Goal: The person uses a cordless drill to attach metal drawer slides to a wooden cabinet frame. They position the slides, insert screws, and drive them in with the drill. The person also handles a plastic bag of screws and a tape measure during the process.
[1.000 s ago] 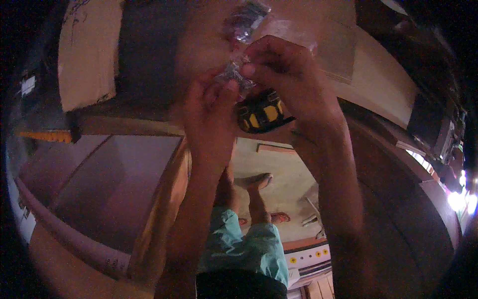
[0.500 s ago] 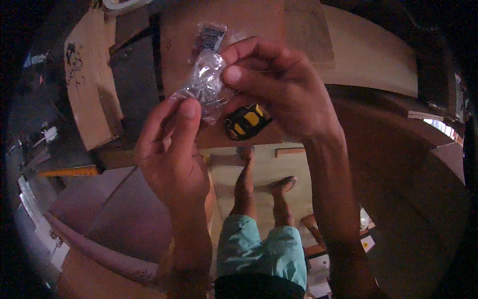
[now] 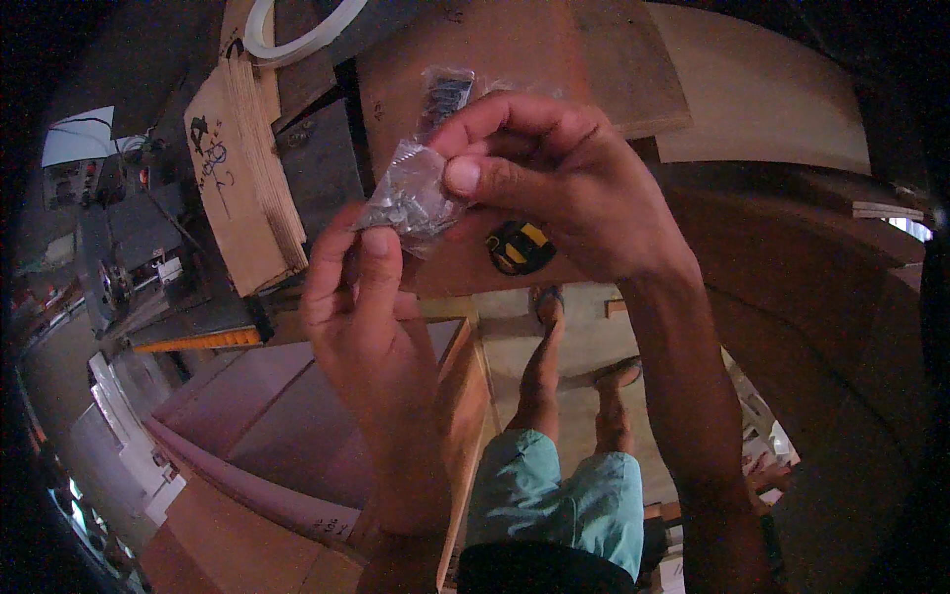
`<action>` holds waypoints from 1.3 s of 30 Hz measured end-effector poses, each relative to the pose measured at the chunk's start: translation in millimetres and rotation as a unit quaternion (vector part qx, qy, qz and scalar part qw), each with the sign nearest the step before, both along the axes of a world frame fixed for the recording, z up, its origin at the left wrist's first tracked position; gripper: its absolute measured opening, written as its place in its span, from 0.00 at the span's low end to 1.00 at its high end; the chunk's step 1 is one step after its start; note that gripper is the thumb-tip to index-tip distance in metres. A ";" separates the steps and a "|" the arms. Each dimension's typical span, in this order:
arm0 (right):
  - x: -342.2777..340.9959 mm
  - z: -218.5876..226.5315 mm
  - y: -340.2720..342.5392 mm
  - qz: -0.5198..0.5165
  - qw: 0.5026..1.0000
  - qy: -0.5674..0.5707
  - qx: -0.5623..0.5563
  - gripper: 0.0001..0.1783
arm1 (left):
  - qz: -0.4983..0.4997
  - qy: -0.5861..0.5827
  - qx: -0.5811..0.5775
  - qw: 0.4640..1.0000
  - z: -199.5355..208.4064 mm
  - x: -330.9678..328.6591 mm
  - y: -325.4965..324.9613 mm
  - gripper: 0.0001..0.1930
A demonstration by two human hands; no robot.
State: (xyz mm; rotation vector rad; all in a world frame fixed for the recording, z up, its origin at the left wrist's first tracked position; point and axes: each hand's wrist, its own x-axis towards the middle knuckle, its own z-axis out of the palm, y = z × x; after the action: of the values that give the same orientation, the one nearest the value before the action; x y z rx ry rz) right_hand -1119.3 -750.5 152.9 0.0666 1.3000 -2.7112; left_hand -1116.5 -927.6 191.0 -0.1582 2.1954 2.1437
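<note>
Between my two hands is a small clear plastic bag (image 3: 408,188) with small shiny metal pieces in its lower part. My left hand (image 3: 371,297) pinches the bag's lower left corner between thumb and forefinger. Thumb and fingers of my right hand (image 3: 554,178) grip its right edge. Just beyond the bag, another clear packet (image 3: 448,91) holding dark screws lies on the reddish-brown board. A black and yellow tape measure (image 3: 522,247) rests on the board below my right hand, near its front edge.
The reddish-brown board (image 3: 515,45) spreads beneath my hands. Stacked plywood strips (image 3: 242,178) with pen marks stand at left, below a white roll of edging (image 3: 297,49). Pale panels (image 3: 757,89) lie at far right. A large open wooden box (image 3: 287,416) is at lower left.
The bag has been spread flatter, so its metal pieces show more clearly. The view has shifted, and the surroundings appear further right. Both hands keep hold of the bag.
</note>
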 end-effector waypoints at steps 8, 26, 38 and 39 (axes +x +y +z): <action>0.0 -11.4 -3.3 -0.008 1.000 0.023 0.004 0.13 | 0.014 -0.029 -0.030 0.999 -1.0 2.9 -1.0 0.12; -0.2 -21.3 -4.1 -0.040 0.996 -0.030 0.069 0.17 | 0.000 -0.073 0.020 0.997 -11.6 -15.6 -6.4 0.11; -7.7 -64.4 4.1 -0.060 0.874 0.002 0.483 0.12 | -0.161 -0.026 -0.109 0.981 -85.8 -41.9 3.1 0.13; -9.1 -71.0 4.9 -0.053 0.852 0.014 0.520 0.12 | -0.169 -0.030 -0.118 0.978 -93.6 -43.0 0.9 0.12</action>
State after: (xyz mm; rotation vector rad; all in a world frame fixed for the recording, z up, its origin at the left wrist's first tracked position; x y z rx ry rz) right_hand -1128.4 -745.6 81.9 0.2032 2.6369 -1.7256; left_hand -1159.5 -926.7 97.4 0.1292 2.2429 1.6799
